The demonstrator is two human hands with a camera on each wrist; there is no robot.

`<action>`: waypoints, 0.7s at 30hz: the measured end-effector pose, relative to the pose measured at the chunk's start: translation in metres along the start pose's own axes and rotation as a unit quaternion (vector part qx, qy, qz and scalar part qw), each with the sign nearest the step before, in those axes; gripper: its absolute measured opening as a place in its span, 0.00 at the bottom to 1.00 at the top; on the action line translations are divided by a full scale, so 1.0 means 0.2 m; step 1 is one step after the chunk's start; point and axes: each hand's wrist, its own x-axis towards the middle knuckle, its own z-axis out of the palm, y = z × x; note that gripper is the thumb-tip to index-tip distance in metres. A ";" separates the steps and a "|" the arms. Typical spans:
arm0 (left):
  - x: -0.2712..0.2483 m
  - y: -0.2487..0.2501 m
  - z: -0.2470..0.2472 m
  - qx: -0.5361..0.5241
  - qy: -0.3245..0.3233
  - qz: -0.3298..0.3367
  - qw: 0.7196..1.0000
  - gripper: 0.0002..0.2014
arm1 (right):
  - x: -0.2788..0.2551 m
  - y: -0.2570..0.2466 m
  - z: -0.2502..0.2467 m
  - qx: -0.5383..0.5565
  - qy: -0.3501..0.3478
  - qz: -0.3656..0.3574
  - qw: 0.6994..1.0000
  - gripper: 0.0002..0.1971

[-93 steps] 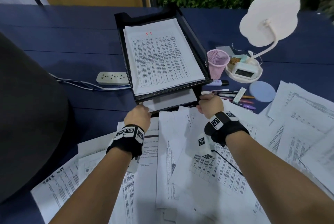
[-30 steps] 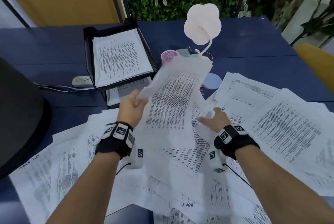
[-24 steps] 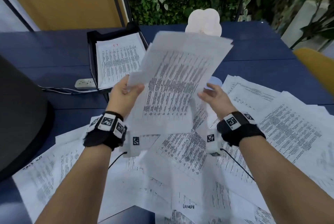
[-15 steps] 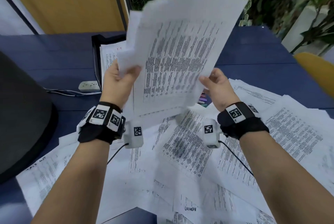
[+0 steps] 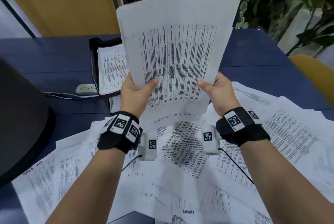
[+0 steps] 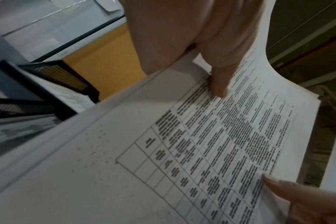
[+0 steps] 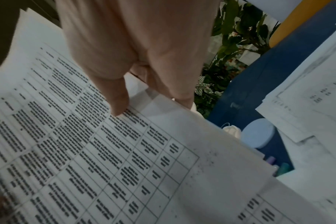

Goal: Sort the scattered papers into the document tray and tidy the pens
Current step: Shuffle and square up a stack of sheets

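On blue table (image 5: 54,57), scattered papers (image 5: 180,184)

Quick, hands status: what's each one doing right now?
Left hand: holding the left edge of the raised sheaf of printed papers, thumb on front.
Right hand: holding the same sheaf's right edge.

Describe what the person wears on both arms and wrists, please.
Bare forearms, no sleeves. Each wrist carries a black band with white square-code tags, a white box with a code beneath, and a thin black cable.
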 end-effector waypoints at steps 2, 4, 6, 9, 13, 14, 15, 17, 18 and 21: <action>-0.01 -0.06 0.00 0.017 -0.008 -0.021 1.000 0.23 | -0.02 0.04 -0.01 -0.004 -0.015 0.009 1.000 0.15; -0.04 -0.13 0.00 0.022 -0.013 -0.056 0.998 0.25 | -0.04 0.08 -0.03 -0.004 -0.010 0.024 1.000 0.18; -0.05 -0.19 -0.02 0.033 -0.002 -0.074 0.997 0.25 | -0.05 0.12 -0.05 -0.009 -0.004 0.033 0.999 0.20; -0.06 -0.28 -0.05 0.026 0.006 -0.086 0.996 0.31 | -0.05 0.17 -0.05 -0.020 -0.005 0.055 0.998 0.20; -0.05 -0.32 -0.04 0.013 -0.006 -0.112 0.994 0.21 | -0.04 0.18 -0.03 -0.027 -0.020 0.061 0.998 0.23; -0.04 -0.31 -0.04 0.002 -0.010 -0.118 0.993 0.19 | -0.03 0.18 -0.02 -0.023 -0.018 0.061 0.998 0.24; -0.04 -0.31 -0.04 -0.002 -0.014 -0.121 0.993 0.19 | -0.03 0.17 -0.02 -0.022 -0.015 0.064 0.998 0.23; -0.03 -0.31 -0.05 -0.002 -0.024 -0.129 0.991 0.20 | -0.02 0.19 -0.02 -0.032 -0.018 0.081 0.996 0.22; -0.03 -0.32 -0.05 0.003 -0.033 -0.137 0.990 0.20 | -0.01 0.20 -0.02 -0.046 -0.024 0.091 0.994 0.23; -0.03 -0.33 -0.03 0.037 -0.050 -0.137 0.989 0.18 | -0.03 0.24 -0.03 -0.078 -0.027 0.094 0.992 0.25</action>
